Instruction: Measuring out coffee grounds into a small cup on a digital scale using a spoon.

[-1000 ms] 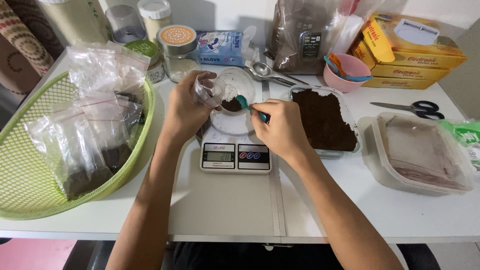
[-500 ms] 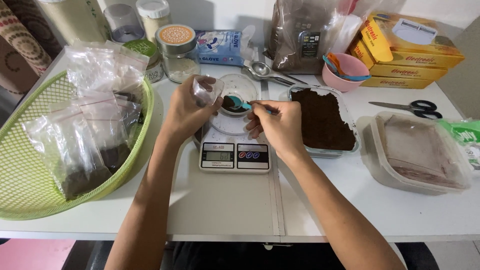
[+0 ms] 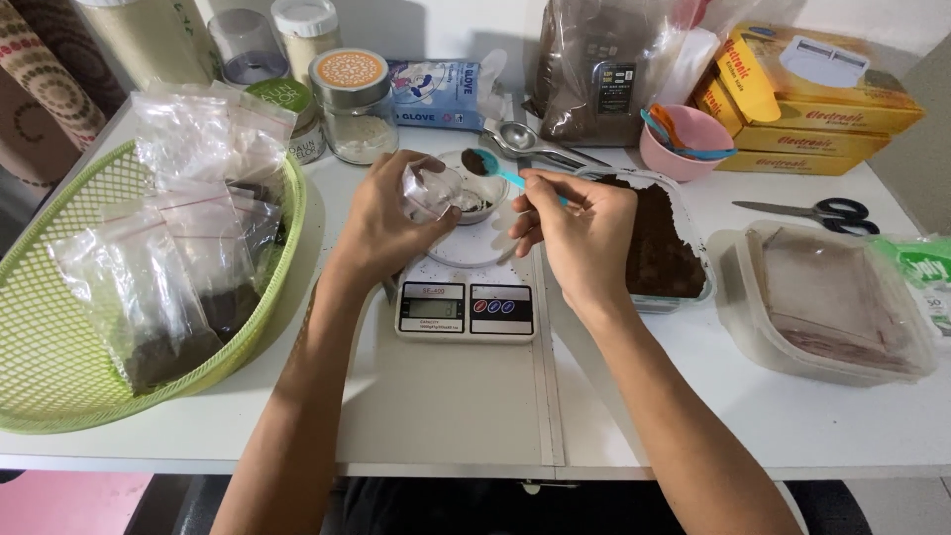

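I saw a small clear plastic bag [image 3: 433,188] pinched in the left hand [image 3: 381,223], fingers closed round it, held just above the white digital scale [image 3: 468,292]. The right hand [image 3: 580,233] was closed on the handle of a teal spoon [image 3: 492,166], its bowl loaded with dark brown powder and sitting right beside the bag's mouth, over the scale's round platform. The hands were close to each other but not touching. I couldn't tell whether the small dish [image 3: 475,203] on the scale platform held anything.

Right of the scale, partly under the right hand, sat a clear tray of brown powder [image 3: 664,248]. Further right of the scale was a clear lidded container [image 3: 827,302], with black-handled scissors [image 3: 812,210] behind it. Behind the scale lay metal measuring spoons [image 3: 530,144], a big bag of brown powder [image 3: 594,64], a pink bowl [image 3: 684,144] with coloured spoons in it, and yellow boxes [image 3: 812,94]. Behind and left of the scale stood jars [image 3: 352,104] and a glove pack [image 3: 436,89]. Left of the scale a green basket [image 3: 59,386] held filled zip bags [image 3: 168,277]. All rested on the white surface [image 3: 446,406].
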